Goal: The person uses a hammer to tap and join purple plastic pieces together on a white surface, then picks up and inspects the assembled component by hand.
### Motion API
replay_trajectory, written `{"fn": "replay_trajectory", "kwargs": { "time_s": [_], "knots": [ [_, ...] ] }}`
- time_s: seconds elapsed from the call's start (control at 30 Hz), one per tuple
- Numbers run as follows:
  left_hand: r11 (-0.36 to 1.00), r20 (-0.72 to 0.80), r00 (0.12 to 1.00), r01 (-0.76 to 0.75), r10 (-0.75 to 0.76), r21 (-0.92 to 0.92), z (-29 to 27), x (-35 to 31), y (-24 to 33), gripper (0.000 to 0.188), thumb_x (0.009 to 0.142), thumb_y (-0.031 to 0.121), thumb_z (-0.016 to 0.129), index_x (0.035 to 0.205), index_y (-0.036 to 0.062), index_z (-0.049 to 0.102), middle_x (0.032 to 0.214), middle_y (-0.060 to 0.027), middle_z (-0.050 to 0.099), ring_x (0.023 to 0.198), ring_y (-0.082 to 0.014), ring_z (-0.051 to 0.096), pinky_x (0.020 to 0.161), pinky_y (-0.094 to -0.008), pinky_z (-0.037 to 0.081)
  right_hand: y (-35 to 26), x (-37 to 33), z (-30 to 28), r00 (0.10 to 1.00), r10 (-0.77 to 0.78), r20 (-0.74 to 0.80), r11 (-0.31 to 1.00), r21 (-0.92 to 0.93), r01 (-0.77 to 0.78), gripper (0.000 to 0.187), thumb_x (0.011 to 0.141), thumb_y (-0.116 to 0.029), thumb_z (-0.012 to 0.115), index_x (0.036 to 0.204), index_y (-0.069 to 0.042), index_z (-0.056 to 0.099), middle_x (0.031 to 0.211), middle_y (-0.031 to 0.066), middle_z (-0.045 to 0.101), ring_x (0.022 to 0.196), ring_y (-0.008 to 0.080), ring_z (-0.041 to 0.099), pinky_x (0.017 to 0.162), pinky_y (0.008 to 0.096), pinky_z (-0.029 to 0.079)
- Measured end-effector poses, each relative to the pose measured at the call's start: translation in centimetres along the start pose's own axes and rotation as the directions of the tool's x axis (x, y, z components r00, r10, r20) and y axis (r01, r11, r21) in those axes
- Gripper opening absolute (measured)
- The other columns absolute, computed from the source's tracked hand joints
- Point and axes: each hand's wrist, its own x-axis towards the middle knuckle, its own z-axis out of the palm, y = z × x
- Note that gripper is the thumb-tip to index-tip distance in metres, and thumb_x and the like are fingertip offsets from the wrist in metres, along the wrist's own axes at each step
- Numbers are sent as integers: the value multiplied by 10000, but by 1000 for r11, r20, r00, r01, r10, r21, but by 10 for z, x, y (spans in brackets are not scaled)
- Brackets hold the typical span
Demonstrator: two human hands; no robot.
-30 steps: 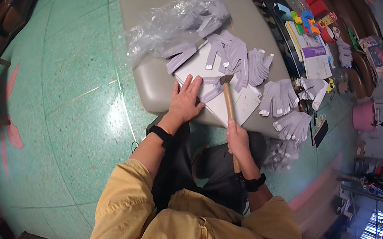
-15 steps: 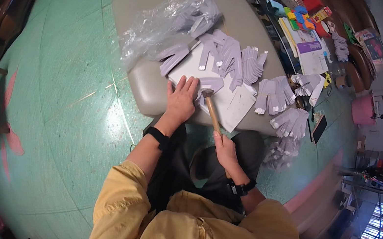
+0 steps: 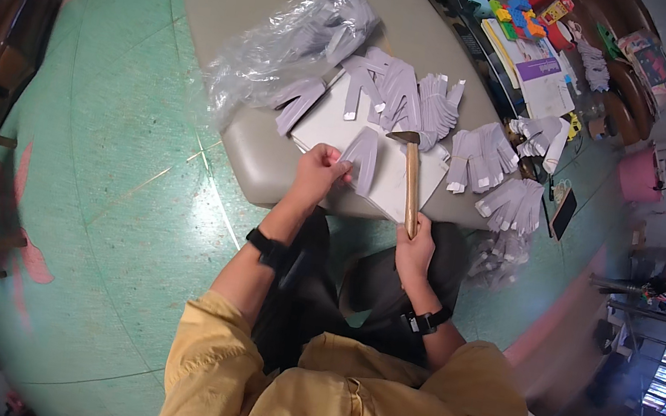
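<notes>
Several lilac bundles (image 3: 483,157) look done and loose strips (image 3: 401,98) seem left, while the left hand (image 3: 320,177) pinches a folded strip (image 3: 368,166) and the right hand (image 3: 414,251) grips a hammer (image 3: 412,181).

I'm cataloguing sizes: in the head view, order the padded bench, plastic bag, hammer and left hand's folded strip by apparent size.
1. Padded bench
2. Plastic bag
3. Hammer and folded strip: too alike to rank, though the hammer looks longer.
</notes>
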Motion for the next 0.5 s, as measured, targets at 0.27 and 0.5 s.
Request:
{"fn": "replay_trajectory", "kwargs": {
  "time_s": [0.27, 0.5],
  "knots": [
    [910, 134, 976, 209, -172, -357, 10, -90, 30, 162, 854, 41, 579, 1004, -10, 549, 887, -104, 640, 751, -150, 621, 704, -253, 500, -56, -5, -27, 967, -231, 107, 970, 97, 221, 277, 864, -182, 586, 1047, 26, 571, 959, 147, 603, 851, 242, 600, 760, 314, 471],
    [925, 259, 953, 235, -158, -298, 37, -123, 27, 176, 859, 54, 570, 1023, -8, 554, 905, -104, 648, 780, -146, 626, 743, -262, 496, -52, -11, -45, 895, -159, 416, 897, 440, -45, 218, 835, -127, 628, 964, 45, 596, 792, 27, 621, 714, 57, 545, 637, 215, 444]
  ]
}}
